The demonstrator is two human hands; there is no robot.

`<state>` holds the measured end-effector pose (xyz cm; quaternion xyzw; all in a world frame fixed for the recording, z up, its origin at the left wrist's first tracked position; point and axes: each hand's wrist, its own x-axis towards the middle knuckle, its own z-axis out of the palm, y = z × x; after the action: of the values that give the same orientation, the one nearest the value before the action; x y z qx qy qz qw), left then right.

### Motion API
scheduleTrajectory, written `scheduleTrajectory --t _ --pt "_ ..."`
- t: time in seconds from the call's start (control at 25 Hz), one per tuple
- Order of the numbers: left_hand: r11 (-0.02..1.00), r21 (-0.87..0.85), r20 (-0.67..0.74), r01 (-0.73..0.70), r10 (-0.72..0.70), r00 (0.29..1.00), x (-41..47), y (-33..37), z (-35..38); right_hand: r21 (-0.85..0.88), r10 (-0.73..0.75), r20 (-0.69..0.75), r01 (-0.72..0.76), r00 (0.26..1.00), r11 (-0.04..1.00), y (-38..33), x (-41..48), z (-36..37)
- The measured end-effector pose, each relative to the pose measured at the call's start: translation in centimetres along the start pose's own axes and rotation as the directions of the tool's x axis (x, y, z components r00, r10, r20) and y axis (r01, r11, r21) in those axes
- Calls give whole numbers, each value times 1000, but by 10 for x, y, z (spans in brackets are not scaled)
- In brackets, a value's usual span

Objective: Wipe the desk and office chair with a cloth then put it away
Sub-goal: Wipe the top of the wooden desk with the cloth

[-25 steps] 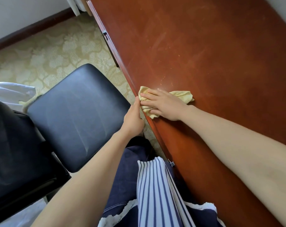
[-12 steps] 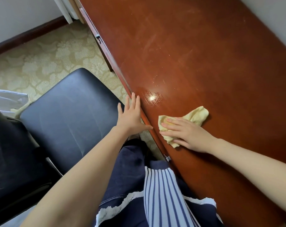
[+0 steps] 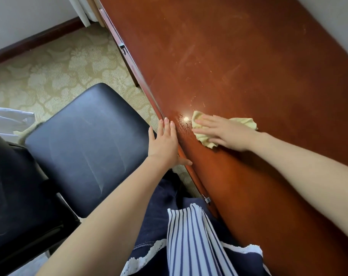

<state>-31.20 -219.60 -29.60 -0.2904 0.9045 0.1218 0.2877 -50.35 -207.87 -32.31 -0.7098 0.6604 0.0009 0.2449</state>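
The desk (image 3: 248, 76) runs long from near right to far left, its hard glossy top streaked, with the black office chair (image 3: 85, 146) just beside its front edge. The left hand (image 3: 165, 144) rests with straight fingers on that edge. The right hand (image 3: 225, 132) presses flat on the yellow cloth (image 3: 242, 122), which looks light, soft and crumpled, lying lengthwise across the desk near the edge, best gathered by its bunched middle.

A beige floral-patterned carpet (image 3: 55, 76) runs to a dark brown wooden skirting board (image 3: 35, 39) beneath a plain white wall (image 3: 25, 14), daylight falling softly across.
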Motion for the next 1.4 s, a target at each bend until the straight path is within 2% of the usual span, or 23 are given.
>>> scheduleTrajectory --t 0.24,0.36,0.44,0.56,0.68,0.8,0.96,1.24,1.4 --pt "998 -50 40 -28 30 999 3 -7 -6 37 266 -6 -266 964 963 5 77 -38" --pt "997 -66 45 -42 45 998 5 -13 -7 34 304 -117 -302 945 953 -9 82 -32" --pt "995 -87 49 -57 61 997 6 -18 -6 45 234 -163 -230 958 972 -18 67 -21" --pt "990 -100 17 -97 99 995 8 -28 -2 45 75 -118 -70 990 997 -24 34 -8" --pt "984 -110 -99 -141 131 987 7 -35 9 41 -56 -71 59 996 997 -39 -8 8" --pt "978 -146 -177 -151 124 976 3 -35 19 -33 -218 -2 218 976 975 -51 -42 24" --pt "981 -149 -243 -123 85 966 -2 -45 24 -63 -267 47 270 963 961 -45 -31 19" --pt "969 -242 -289 -51 -22 957 -3 -66 22 -36 -140 58 142 988 989 -33 71 -20" --pt "961 -273 -275 -41 -37 961 0 -64 19 -61 56 27 -54 998 997 -20 116 -44"
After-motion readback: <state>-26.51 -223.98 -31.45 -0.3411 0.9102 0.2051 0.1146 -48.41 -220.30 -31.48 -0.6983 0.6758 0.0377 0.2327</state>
